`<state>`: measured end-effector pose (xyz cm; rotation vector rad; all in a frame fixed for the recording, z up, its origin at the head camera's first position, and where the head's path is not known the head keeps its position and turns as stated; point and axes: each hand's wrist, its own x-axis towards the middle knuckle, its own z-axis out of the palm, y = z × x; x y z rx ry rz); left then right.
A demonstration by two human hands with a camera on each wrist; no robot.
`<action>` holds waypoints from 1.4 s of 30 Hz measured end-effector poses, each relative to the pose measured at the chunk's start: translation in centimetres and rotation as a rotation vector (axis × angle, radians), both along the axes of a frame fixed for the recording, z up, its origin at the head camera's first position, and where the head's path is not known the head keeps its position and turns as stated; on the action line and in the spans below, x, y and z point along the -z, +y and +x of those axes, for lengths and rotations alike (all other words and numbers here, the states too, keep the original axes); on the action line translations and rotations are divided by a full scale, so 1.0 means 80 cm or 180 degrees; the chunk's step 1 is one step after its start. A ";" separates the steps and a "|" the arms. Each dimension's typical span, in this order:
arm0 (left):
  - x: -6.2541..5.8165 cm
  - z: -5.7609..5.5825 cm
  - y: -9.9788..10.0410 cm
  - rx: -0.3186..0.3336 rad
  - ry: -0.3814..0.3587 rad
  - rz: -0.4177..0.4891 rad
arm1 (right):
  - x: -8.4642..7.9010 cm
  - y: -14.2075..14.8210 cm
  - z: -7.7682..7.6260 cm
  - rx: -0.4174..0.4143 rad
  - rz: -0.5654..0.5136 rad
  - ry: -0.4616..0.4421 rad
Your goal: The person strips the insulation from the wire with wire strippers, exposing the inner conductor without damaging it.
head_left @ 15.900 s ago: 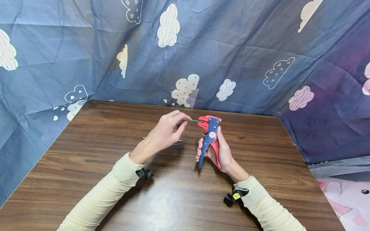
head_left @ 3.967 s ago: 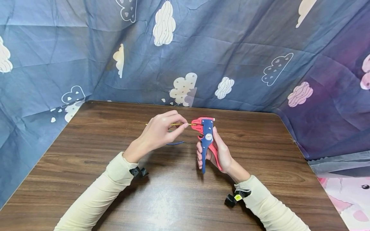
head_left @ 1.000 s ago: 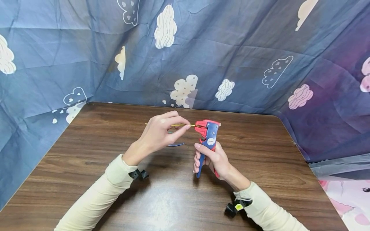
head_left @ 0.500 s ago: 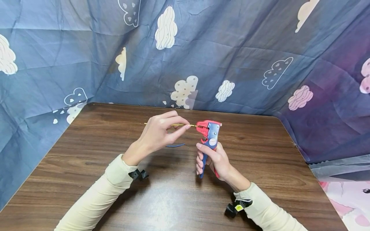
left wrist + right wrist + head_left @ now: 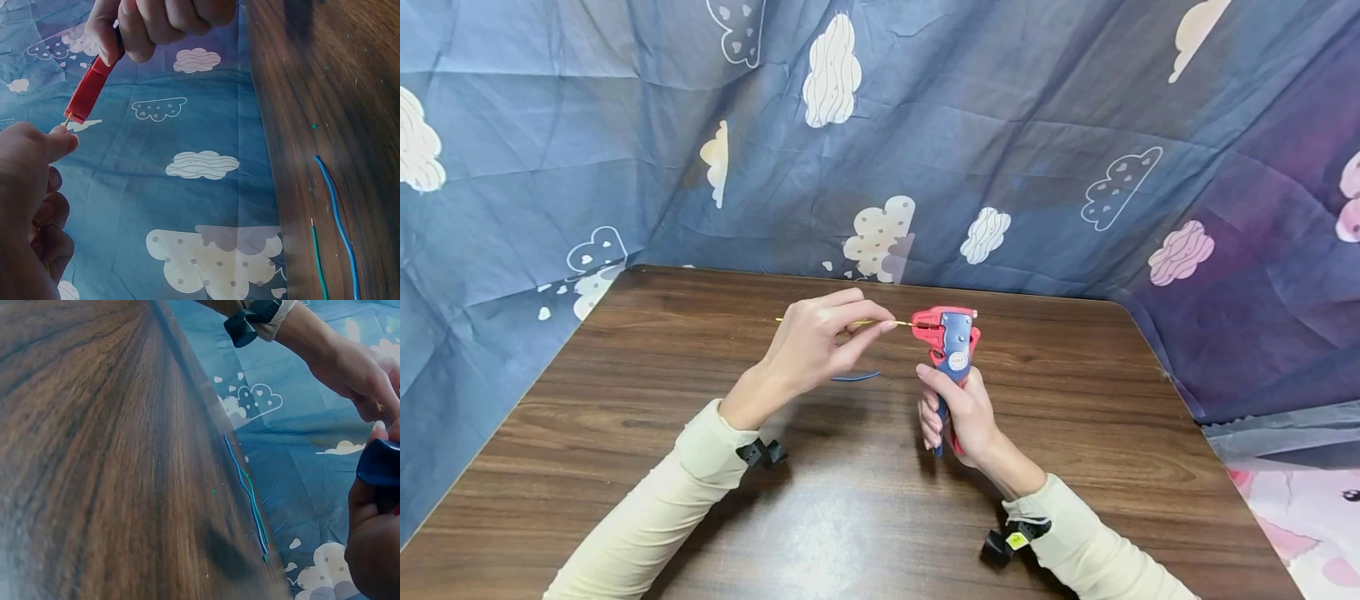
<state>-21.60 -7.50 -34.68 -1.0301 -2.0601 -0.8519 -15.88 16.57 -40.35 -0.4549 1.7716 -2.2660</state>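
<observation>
My left hand (image 5: 820, 337) pinches a thin yellow wire (image 5: 904, 323) between thumb and fingertips. The wire's right end sits in the red jaws of a blue-and-red wire stripper (image 5: 957, 333), and its left end sticks out past the back of the hand. My right hand (image 5: 961, 412) grips the stripper's handles, which stand close together, with the thumb across the front. In the left wrist view the yellow wire (image 5: 67, 120) enters the red nose of the wire stripper (image 5: 89, 90). The right wrist view shows only part of the blue handle (image 5: 378, 464).
A blue wire (image 5: 338, 219) and a green wire (image 5: 318, 262) with a bare tip lie side by side on the wooden table (image 5: 1075, 400). Small green scraps (image 5: 315, 126) lie near them. Cloud-patterned cloth (image 5: 1045, 125) hangs beyond the table's edges.
Earlier the green wire was in the stripper; now it lies on the table and the yellow one is there. My right thumb has moved across the front, and the handles have come closer together.
</observation>
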 end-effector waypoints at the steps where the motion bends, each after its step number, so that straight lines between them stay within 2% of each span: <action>1: -0.001 -0.001 -0.001 -0.0002 -0.0012 0.0011 | 0.000 0.000 0.000 -0.0029 -0.0049 0.0005; 7: -0.007 -0.006 -0.010 0.0005 -0.0109 0.0190 | -0.001 0.005 -0.003 -0.0202 -0.0275 0.0082; 15: -0.008 -0.005 -0.007 0.0071 -0.0078 0.0074 | -0.004 0.002 -0.003 -0.0370 -0.0178 0.0141; 28: -0.004 -0.005 -0.002 0.0094 -0.0077 -0.0029 | -0.001 0.005 -0.004 -0.0323 -0.0017 0.0121; 34: -0.004 -0.007 -0.002 0.0064 -0.0071 -0.0043 | -0.003 0.004 -0.004 -0.0189 0.0017 0.0074; 38: -0.006 -0.012 -0.008 -0.0010 -0.0091 0.0015 | -0.002 0.005 -0.007 -0.0076 -0.0044 0.0026; 42: -0.011 -0.017 -0.017 -0.0092 -0.0193 0.0122 | -0.002 0.007 -0.011 -0.0086 -0.0140 0.0007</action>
